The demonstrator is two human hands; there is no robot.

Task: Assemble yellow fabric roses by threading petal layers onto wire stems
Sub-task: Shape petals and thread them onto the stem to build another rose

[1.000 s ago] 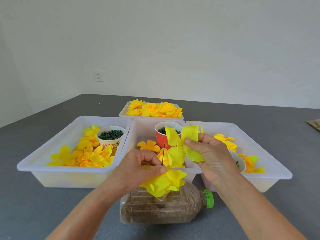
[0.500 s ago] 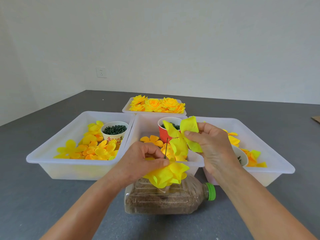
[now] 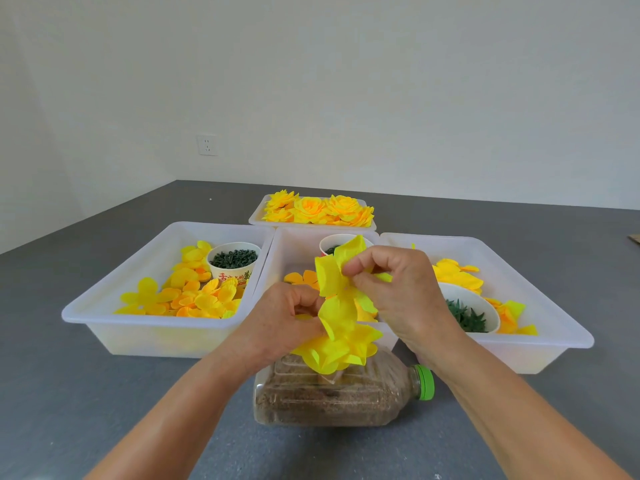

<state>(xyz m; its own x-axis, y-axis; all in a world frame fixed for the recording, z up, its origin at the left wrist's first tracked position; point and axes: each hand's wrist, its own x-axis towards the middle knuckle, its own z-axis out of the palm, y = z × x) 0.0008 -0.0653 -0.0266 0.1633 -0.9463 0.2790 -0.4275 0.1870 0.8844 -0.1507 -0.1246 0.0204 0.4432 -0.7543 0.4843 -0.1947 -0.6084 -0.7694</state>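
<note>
- Head view: your right hand (image 3: 398, 292) pinches a petal layer (image 3: 337, 271) just above your left hand (image 3: 280, 323), which grips the half-built rose (image 3: 341, 348).
- Wire is hidden; pushing off-centre could tear fabric.

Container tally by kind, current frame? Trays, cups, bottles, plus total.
White trays: 4, left, middle, right, far
Cups: 3, left, red, right
Bottle: 1, lying on its side
Total: 8
</note>
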